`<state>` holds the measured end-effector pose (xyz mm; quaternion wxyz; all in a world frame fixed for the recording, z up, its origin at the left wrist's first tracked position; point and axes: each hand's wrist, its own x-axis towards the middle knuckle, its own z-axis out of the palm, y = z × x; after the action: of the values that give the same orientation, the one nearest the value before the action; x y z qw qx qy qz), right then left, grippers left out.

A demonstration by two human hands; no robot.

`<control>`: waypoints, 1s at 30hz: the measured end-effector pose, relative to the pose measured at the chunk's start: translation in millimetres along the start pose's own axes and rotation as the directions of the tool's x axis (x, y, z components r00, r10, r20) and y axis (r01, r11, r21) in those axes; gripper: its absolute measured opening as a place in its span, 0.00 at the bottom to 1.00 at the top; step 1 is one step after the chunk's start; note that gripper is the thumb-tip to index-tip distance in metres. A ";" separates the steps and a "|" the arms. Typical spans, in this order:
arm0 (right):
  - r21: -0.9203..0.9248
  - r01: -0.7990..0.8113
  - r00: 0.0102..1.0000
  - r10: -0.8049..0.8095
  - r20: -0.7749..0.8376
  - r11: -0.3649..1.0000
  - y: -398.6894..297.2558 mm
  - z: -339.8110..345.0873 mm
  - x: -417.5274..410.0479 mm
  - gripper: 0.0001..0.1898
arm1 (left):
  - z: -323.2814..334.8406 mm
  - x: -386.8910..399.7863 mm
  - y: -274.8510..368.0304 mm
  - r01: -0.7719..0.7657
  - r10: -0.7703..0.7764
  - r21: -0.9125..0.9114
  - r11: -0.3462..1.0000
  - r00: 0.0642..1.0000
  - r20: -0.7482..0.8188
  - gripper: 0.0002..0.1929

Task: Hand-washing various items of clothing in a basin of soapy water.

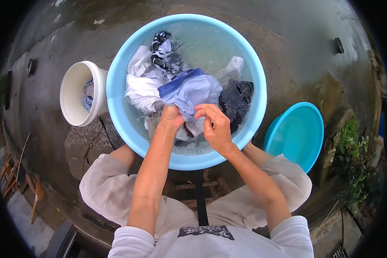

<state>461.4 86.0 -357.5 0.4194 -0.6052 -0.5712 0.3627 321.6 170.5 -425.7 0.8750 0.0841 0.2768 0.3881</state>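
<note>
Before me stands a large light-blue plastic basin of cloudy, soapy water. A wet pale-blue garment with a darker blue band is bunched up above the water, its lower part gripped in my left hand. Right beside that cloth is my right hand, fingers curled and raised; whether its fingertips pinch the fabric is unclear. White cloth lies to the left in the basin, with a black-and-white patterned garment behind it. Dark cloth soaks at the right, near a whitish piece.
A white plastic bucket with some cloth inside it stands left of the basin, near a cracked stone slab. To the right leans a turquoise basin. Green plants grow along the right edge. The concrete ground looks wet.
</note>
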 end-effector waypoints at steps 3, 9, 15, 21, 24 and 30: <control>0.022 -0.218 0.953 0.218 -0.212 0.976 10.3 -18.9 11.5 0.18 | 21.2 -9.8 8.2 0.005 -0.004 -0.048 0.999 0.999 0.031 0.23; 0.056 -0.090 0.996 0.090 -0.004 0.994 8.8 -46.8 63.1 0.15 | 48.0 -27.0 13.3 0.042 -0.041 0.185 0.982 0.999 -0.008 0.29; 0.277 -0.209 0.955 0.257 -0.148 0.938 10.9 -74.5 70.9 0.06 | 48.5 -36.2 35.2 0.140 -0.132 0.092 0.986 0.987 -0.092 0.24; 0.371 -0.183 0.948 0.263 -0.178 0.910 -13.4 -89.6 63.0 0.03 | 67.8 -30.4 29.9 0.172 -0.169 0.015 0.985 0.976 -0.135 0.23; 0.504 -0.214 0.976 0.199 0.085 0.837 -73.4 -56.5 59.5 0.05 | 55.9 -25.8 10.2 0.115 -0.074 0.228 0.967 0.981 -0.181 0.20; 0.239 -0.295 0.923 0.211 0.323 0.925 -85.8 -3.1 -6.8 0.08 | 92.6 -19.2 20.4 -0.048 0.067 -0.203 0.978 0.994 0.087 0.17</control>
<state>430.5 78.6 -277.5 0.3620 -0.5481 -0.4851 0.5772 349.1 176.8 -333.2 0.8794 0.0214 0.1926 0.4348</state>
